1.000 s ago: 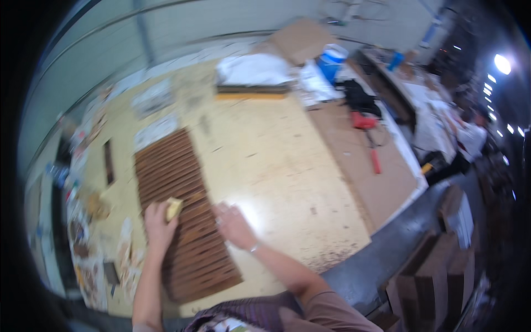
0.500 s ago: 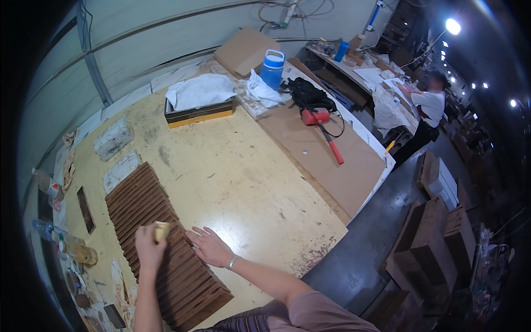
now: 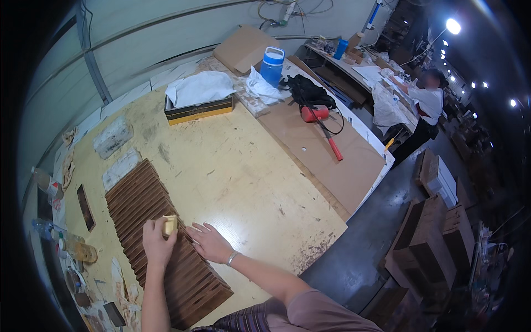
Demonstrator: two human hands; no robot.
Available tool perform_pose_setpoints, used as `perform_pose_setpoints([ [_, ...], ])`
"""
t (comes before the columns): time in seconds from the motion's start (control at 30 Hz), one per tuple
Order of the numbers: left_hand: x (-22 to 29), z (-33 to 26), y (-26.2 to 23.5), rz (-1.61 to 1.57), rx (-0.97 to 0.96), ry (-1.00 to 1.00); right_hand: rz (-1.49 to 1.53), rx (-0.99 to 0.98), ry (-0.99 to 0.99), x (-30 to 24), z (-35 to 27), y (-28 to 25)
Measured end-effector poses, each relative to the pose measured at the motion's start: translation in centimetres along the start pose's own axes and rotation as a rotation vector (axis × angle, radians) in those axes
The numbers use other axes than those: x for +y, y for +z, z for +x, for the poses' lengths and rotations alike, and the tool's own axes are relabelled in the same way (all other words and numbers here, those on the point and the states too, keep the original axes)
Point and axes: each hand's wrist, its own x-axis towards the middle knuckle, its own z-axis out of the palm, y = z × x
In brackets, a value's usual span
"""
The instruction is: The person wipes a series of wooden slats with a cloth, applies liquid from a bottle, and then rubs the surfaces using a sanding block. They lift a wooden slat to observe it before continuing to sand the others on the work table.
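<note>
A long row of dark brown wooden slats (image 3: 139, 198) lies side by side on the pale yellow tabletop (image 3: 249, 182). In my left hand (image 3: 159, 242) is a small yellow block, perhaps a sponge (image 3: 170, 224), gripped by the fingers over the middle of the row. My right hand (image 3: 210, 243) rests with its fingers stretched out along the right edge of the slats. It holds nothing, and a silvery band circles that wrist. The undersides of both hands are hidden.
Beyond the slats sit white-grey blocks (image 3: 113, 137) and a black-yellow box (image 3: 199, 113) under white cloth. A red mallet (image 3: 322, 130), black bag (image 3: 310, 94) and blue jug (image 3: 271, 69) lie farther right. Bottles (image 3: 80, 252) line the left. A person (image 3: 426, 108) stands at another bench.
My left hand has moved to the right with the yellow block, toward the right edge of the slats. The right hand stays nearly in place.
</note>
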Motion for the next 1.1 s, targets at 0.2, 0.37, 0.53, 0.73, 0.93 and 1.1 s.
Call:
perform_pose_setpoints([
  [0.2, -5.9, -4.2, -1.1, 0.008, -0.051, -0.159, 0.006, 0.022, -0.022, 0.4, -0.1, 0.2],
  [0.37, -14.3, -9.8, -7.7, -0.117, -0.035, -0.521, 0.076, 0.037, -0.006, 0.4, 0.2, 0.3],
  [0.53, -11.9, -8.2, -8.5, 0.12, 0.064, -0.541, 0.208, 0.088, 0.023, 1.4, 1.7, 0.4],
  [0.73, -1.3, -0.2, -1.1, 0.054, 0.008, -0.143, 0.134, 0.31, -0.048, 0.4, 2.3, 0.7],
  [0.93, -2.7, -1.8, -4.2, 0.284, -0.094, -0.289, -0.008, 0.177, -0.016, 0.0, 2.4, 0.7],
  [1.1, -1.5, 0.5, -1.0, 0.201, 0.112, -0.144, -0.036, 0.16, -0.004, 0.1, 2.3, 0.8],
])
